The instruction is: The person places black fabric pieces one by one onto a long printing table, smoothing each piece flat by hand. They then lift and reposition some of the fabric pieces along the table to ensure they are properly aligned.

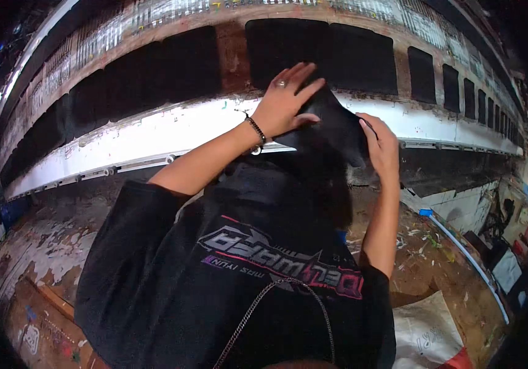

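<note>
My left hand (288,101), with a ring and a dark beaded bracelet at the wrist, rests with fingers spread on a black fabric piece (338,126). The piece overlaps the dark panels (288,46) on the long board and hangs toward my body. At its right side my right hand (382,146) grips the edge between thumb and fingers. The lower part of the piece blends into my black shirt and is hard to make out.
A long board (233,58) runs left to right, bearing several black rectangular pieces. Along its near side is a bright white strip (172,130) with a rail below. A light blue pipe (470,261) and a white sack (427,326) lie on the stained floor.
</note>
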`<state>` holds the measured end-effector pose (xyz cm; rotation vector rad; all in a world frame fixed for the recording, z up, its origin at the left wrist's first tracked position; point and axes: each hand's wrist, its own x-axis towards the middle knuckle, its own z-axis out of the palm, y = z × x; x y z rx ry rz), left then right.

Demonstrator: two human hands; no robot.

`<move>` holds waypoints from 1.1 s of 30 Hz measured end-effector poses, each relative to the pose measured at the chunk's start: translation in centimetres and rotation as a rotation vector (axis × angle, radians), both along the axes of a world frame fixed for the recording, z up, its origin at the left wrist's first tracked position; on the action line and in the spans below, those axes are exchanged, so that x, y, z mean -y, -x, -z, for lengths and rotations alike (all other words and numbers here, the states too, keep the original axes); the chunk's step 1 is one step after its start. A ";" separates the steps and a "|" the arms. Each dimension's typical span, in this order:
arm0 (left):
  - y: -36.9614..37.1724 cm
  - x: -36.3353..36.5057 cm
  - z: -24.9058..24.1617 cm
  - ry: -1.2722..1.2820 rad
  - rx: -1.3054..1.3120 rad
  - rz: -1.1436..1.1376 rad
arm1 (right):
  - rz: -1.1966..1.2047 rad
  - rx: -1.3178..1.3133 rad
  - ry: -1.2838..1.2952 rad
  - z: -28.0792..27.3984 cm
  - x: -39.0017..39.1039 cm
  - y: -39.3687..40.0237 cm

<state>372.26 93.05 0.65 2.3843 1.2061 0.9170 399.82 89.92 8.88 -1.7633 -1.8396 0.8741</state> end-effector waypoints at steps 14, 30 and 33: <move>19.9 -6.9 13.9 0.313 0.137 -0.867 | 0.033 0.023 -0.106 15.8 -11.6 12.5; 22.0 -5.2 13.5 0.377 0.036 -0.847 | -0.141 0.328 -0.293 20.0 -3.5 21.7; 21.6 -4.7 11.9 0.513 0.137 -0.833 | -0.297 0.386 -0.210 20.6 -1.5 22.9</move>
